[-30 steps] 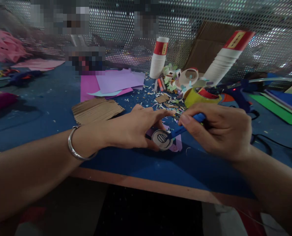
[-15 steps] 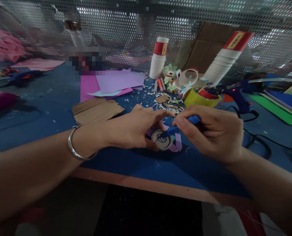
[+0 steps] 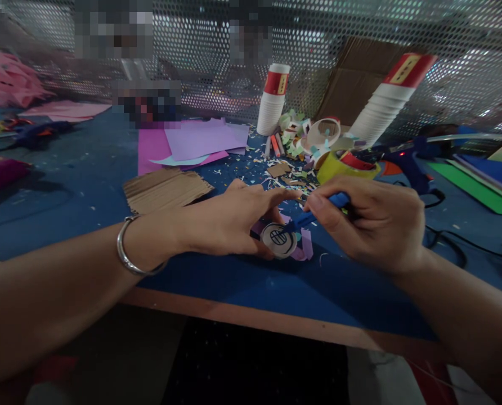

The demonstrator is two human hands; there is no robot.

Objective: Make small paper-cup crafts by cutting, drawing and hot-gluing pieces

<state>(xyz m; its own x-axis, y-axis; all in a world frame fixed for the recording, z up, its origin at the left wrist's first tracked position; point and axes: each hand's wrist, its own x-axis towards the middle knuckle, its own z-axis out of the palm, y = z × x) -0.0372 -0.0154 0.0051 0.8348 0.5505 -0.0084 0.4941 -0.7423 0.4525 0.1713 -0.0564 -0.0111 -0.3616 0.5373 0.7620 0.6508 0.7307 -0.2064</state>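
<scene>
My left hand (image 3: 245, 219) grips a small round white piece, which looks like the base of a paper cup (image 3: 276, 243), between thumb and fingers near the table's front. Dark lines forming a grid inside a circle are drawn on its face. In my right hand (image 3: 369, 225) is a blue marker (image 3: 314, 215), its tip at the upper right of the drawing; whether it touches cannot be made out. Purple paper scraps (image 3: 305, 244) lie beside and behind the round piece.
Corrugated cardboard (image 3: 166, 190) and purple paper sheets (image 3: 204, 140) lie left. Behind are stacked paper cups (image 3: 273, 101), a leaning cup stack (image 3: 381, 107), paper shreds and yellow tape (image 3: 348, 174). A blue glue gun (image 3: 415, 169) with cords sits right, near coloured sheets (image 3: 479, 188).
My right hand and the marker have shifted slightly right and up, uncovering more of the drawing, whose grid shows more lines. My left hand holds its place.
</scene>
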